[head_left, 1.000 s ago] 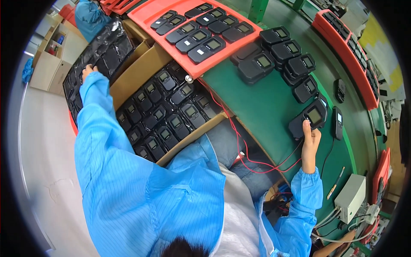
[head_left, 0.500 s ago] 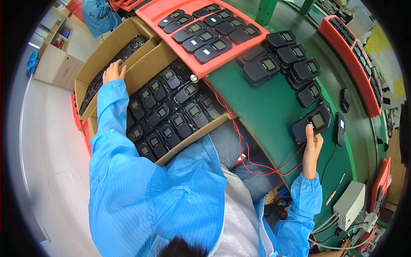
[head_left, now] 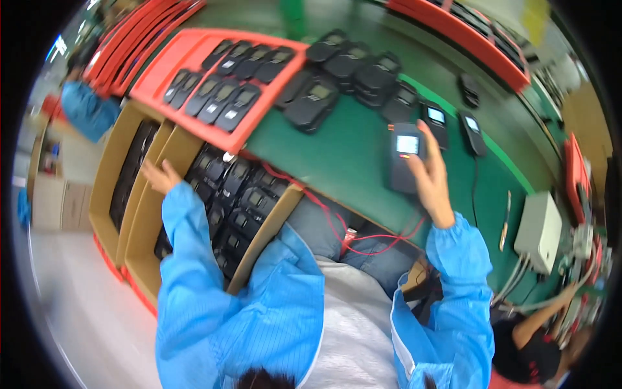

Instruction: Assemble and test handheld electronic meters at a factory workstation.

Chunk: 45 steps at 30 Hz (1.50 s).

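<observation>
My right hand (head_left: 433, 178) grips a black handheld device (head_left: 403, 176) by its right side, over the green bench. The device's small screen is lit, with coloured marks beneath it. Just behind it is a second black device (head_left: 435, 123) with a lit screen. A slimmer cabled handset (head_left: 473, 133) lies to the right, lit too. Over at the left, my left hand (head_left: 162, 176) is empty with fingers spread, at the upper wall of an open cardboard box (head_left: 146, 223). Several black devices (head_left: 243, 223) sit in rows inside that box.
A red tray (head_left: 240, 137) of devices lies beyond the box. Several more devices (head_left: 314, 104) stand stacked on the green bench (head_left: 304, 152). Red wires (head_left: 337, 220) loop over my lap. A pale metal box (head_left: 539, 233) stands at the right, near another person (head_left: 531, 350).
The whole view has turned. My left hand has come back from the far box's black contents to the cardboard wall. The screen of the device in my right hand, dark before, is now lit.
</observation>
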### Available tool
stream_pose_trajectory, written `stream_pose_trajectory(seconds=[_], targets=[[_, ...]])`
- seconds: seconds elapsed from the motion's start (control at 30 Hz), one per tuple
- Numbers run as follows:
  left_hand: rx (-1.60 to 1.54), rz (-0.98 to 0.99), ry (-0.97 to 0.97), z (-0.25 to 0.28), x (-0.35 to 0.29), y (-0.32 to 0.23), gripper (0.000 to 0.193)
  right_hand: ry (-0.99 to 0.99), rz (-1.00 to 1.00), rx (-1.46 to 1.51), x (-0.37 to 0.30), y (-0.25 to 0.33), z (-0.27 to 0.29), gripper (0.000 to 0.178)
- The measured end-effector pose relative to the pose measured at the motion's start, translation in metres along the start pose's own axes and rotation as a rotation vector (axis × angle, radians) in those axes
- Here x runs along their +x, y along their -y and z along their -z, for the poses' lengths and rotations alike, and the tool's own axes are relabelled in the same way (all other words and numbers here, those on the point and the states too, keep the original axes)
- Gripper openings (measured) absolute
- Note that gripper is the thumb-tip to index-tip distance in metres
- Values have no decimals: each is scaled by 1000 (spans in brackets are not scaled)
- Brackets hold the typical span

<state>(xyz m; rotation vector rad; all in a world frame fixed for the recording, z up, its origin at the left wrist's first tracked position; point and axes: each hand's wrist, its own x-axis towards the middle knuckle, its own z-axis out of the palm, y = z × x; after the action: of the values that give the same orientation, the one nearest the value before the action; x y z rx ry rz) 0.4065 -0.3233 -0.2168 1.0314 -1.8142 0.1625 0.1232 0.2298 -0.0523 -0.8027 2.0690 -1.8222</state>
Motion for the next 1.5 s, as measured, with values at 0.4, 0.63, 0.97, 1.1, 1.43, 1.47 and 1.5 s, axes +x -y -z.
stream_pose_trajectory(seconds=[0.4,0.63,0.97,1.1,1.43,1.47,1.5], targets=[[-1210,-859,776,143,-24,-408,40,-96,-32,-615,-1,3,16,48],[-997,-1020,932,143,-89,-470,58,-586,208,-564,18,-23,67,42],[-1206,-867,1109,127,-86,-469,40,-715,11,-752,24,-46,128,48],[-1296,-736,1117,114,-86,-463,29,-815,182,-1273,21,-29,102,47],[-1280,-566,1059,62,-43,-557,28,-362,195,-560,34,-52,65,60],[-1168,-709,908,50,-42,-567,30,-331,177,-676,34,-56,67,63],[-1178,-691,909,41,-42,-572,30,-303,153,-788,31,-58,67,66]])
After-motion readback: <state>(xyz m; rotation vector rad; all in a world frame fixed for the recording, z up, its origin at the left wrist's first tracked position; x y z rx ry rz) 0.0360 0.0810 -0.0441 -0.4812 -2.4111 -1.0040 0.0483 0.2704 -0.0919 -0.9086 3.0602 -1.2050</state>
